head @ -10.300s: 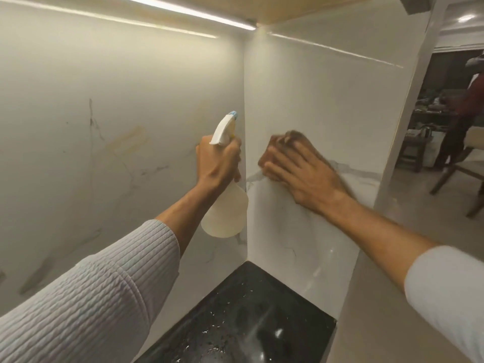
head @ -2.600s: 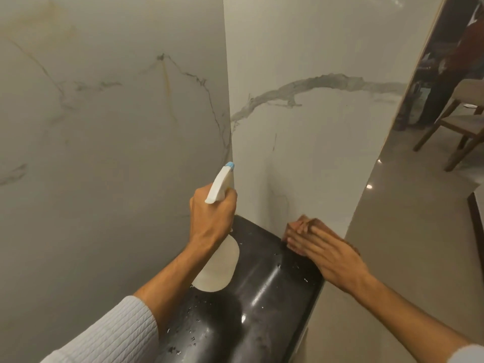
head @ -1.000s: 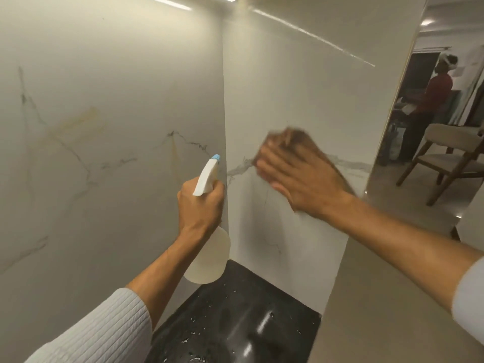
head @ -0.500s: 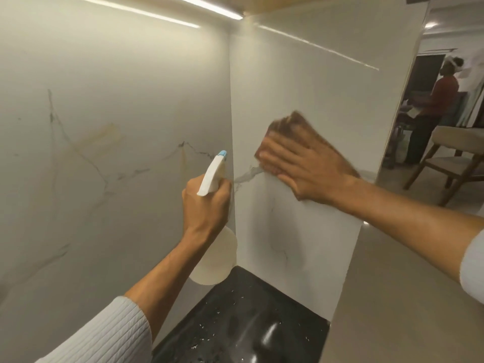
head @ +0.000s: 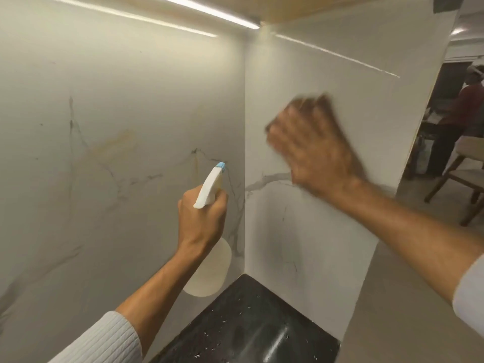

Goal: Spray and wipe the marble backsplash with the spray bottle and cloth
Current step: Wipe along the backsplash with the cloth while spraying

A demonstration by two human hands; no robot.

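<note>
The marble backsplash forms a corner: a wide left panel (head: pixel 104 158) with grey and yellowish veins, and a right panel (head: pixel 314 244) with one grey vein. My left hand (head: pixel 201 221) grips a white spray bottle (head: pixel 209 271) by its neck, blue nozzle pointing up toward the corner. My right hand (head: pixel 311 150), blurred by motion, presses flat against the upper right panel. A brown cloth (head: pixel 326 102) shows only as a dark smear past the fingertips; the hand hides the remainder.
A black speckled countertop (head: pixel 248 326) with white flecks lies below the corner. A light strip (head: pixel 209 13) runs under the cabinet above. Beyond the panel's right edge are a standing person (head: pixel 463 119) and a wooden chair (head: pixel 468 179).
My right hand has swept the cloth up and to the right across the right panel, now above the grey vein. The left hand holds the bottle in about the same place.
</note>
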